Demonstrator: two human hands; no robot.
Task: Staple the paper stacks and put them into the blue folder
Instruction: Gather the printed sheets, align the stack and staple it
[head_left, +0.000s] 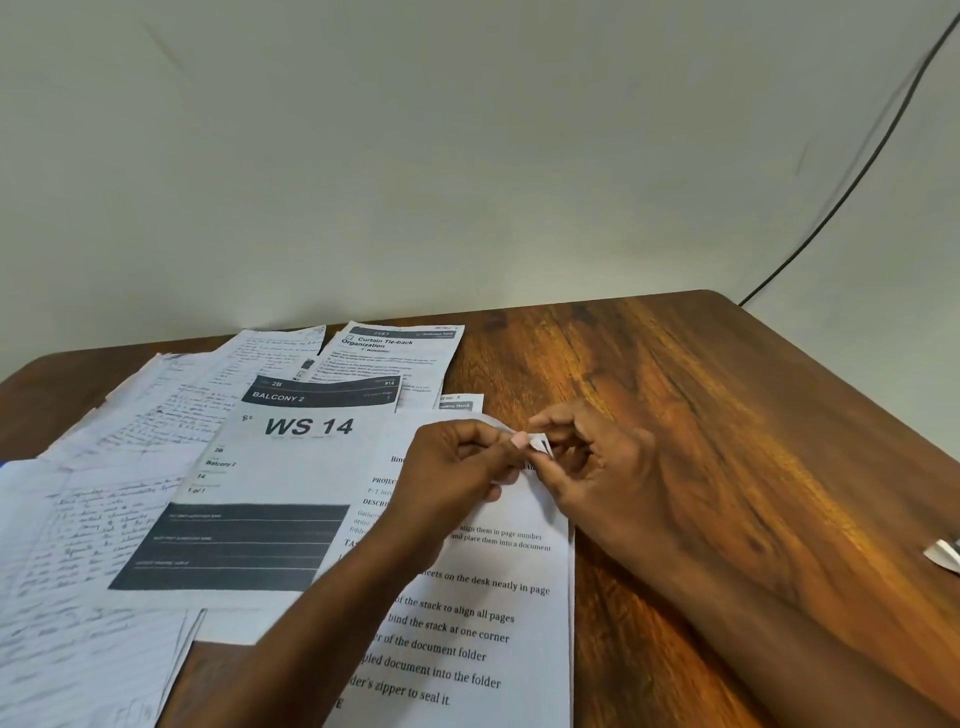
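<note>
A printed instruction sheet stack (483, 613) lies on the wooden table in front of me. My left hand (457, 462) and my right hand (587, 457) meet at its top right corner (540, 445), which is folded over and pinched between the fingertips of both hands. Left of it lies a "WS 14" sheet (270, 499), with a "Balcony 2" sheet (322, 395) and a "Curtain Tie-back Organization" sheet (395, 348) behind. No stapler and no blue folder are in view.
Handwritten pages (93, 545) spread over the table's left side. A small folded white paper scrap (943, 555) sits at the right edge. Bare wooden table (701, 415) lies to the right. A black cable (852, 182) runs down the wall behind.
</note>
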